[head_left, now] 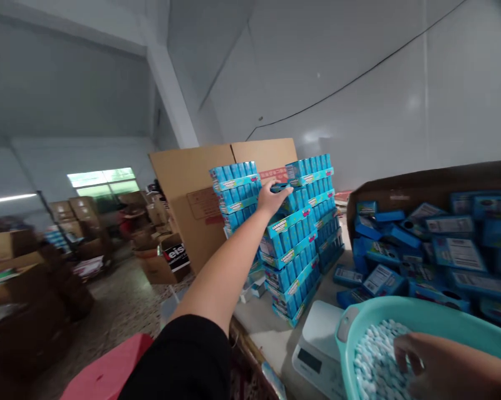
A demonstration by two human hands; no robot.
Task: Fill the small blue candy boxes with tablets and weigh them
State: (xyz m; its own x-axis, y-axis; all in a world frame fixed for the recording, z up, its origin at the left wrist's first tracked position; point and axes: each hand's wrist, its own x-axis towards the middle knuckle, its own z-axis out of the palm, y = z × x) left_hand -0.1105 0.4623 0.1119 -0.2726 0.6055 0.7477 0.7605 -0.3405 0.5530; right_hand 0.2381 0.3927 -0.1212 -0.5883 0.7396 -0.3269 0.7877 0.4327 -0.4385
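Observation:
My left hand reaches out to the stacked display trays and is closed on a small blue box at the top of the nearer stack. The held box lies between thumb and fingers, partly covered by them. At lower right, my right hand is inside a turquoise basin, over small white and pale-blue candies. Its fingers bend down toward the candies; blur and shadow hide whether they grip any. A white scale with a dark display stands left of the basin.
More stacks of blue boxes in trays stand left and behind. A large carton rises behind them. At right, a dark-walled carton holds many loose blue boxes. A red stool-like object is below left.

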